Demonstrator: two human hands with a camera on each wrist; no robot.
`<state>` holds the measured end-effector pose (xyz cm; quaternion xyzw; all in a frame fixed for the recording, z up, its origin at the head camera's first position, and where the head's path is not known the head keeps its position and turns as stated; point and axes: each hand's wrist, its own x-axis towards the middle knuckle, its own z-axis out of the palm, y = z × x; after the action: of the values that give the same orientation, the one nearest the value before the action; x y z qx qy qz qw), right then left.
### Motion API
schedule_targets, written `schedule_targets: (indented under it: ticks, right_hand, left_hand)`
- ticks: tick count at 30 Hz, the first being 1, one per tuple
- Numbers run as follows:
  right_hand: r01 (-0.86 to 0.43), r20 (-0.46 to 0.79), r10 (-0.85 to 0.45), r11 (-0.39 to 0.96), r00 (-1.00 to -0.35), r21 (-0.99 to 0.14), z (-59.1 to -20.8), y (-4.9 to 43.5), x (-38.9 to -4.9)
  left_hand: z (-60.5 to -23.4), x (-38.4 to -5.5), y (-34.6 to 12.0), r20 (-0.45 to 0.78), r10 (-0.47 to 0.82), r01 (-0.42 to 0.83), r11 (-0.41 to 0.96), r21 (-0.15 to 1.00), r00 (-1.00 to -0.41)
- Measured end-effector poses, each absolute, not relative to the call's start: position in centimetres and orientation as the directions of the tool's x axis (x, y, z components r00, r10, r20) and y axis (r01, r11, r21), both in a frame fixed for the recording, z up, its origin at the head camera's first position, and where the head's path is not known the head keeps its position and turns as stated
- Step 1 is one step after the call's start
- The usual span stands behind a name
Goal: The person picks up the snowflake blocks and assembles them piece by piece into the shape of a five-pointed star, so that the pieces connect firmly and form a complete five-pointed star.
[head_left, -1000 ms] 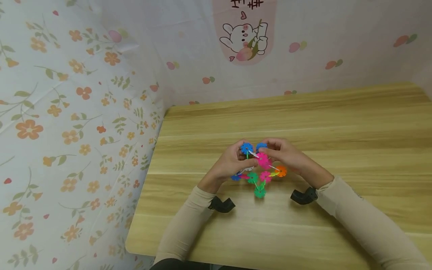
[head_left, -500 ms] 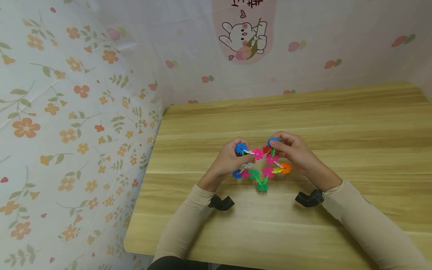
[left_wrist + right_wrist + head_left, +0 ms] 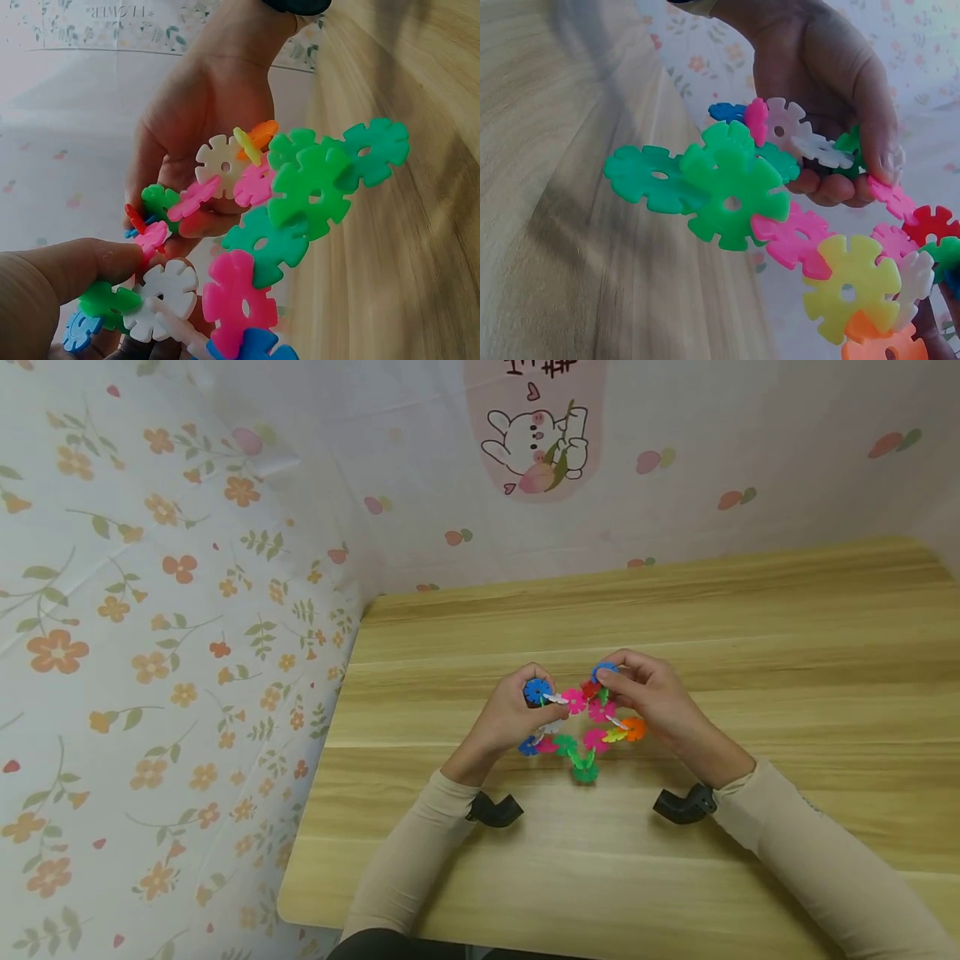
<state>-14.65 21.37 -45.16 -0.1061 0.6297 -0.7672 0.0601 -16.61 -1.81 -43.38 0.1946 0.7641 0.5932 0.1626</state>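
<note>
A loop of interlocking plastic snowflake discs in several colours hangs between the hands above the table. My left hand pinches a pink disc at the loop's far side, its thumb on top; a blue disc shows at its fingers. At the far right, my right hand grips a blue disc between thumb and fingers, with a red disc close beside it. Green discs form the near tip, and an orange disc sticks out right. Fingers partly hide the pieces in the right hand.
The wooden table lies under both hands. A flower-patterned cloth hangs on the left, and a pale cloth with a rabbit print stands behind. Black wrist mounts jut inward below the hands.
My right hand has moved right and slightly away from the left hand, carrying its blue disc. The red disc has come into sight; the loop has spread. The last half second shows little motion.
</note>
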Motion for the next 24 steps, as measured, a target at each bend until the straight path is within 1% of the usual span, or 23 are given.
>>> schedule_targets:
  ticks: [9, 14, 18, 22, 24]
  right_hand:
    - [-0.028, 0.077, -0.186, -0.249, -0.980, -0.968, -45.1, 21.2, -14.4]
    - [-0.037, 0.084, -0.140, -0.315, -0.987, -0.949, -44.8, 21.0, -14.3]
    - [-0.035, 0.078, -0.107, -0.355, -0.991, -0.934, -44.7, 21.0, -14.3]
    - [0.016, 0.020, -0.091, -0.385, -0.996, -0.923, -44.7, 21.3, -14.1]
    - [0.045, -0.010, -0.086, -0.418, -0.996, -0.907, -44.7, 21.7, -14.0]
  left_hand:
    - [-43.3, -16.4, -1.2, 0.045, 0.432, 0.150, 0.214, 0.965, -0.901]
    - [-42.9, -16.6, -0.6, 0.078, 0.426, 0.172, 0.186, 0.967, -0.901]
    - [-42.5, -17.1, -0.5, 0.070, 0.476, 0.180, 0.188, 0.966, -0.876]
    - [-42.1, -18.0, -1.1, 0.049, 0.560, 0.210, 0.226, 0.951, -0.827]
    - [-42.2, -18.4, -1.7, 0.031, 0.562, 0.210, 0.257, 0.943, -0.827]
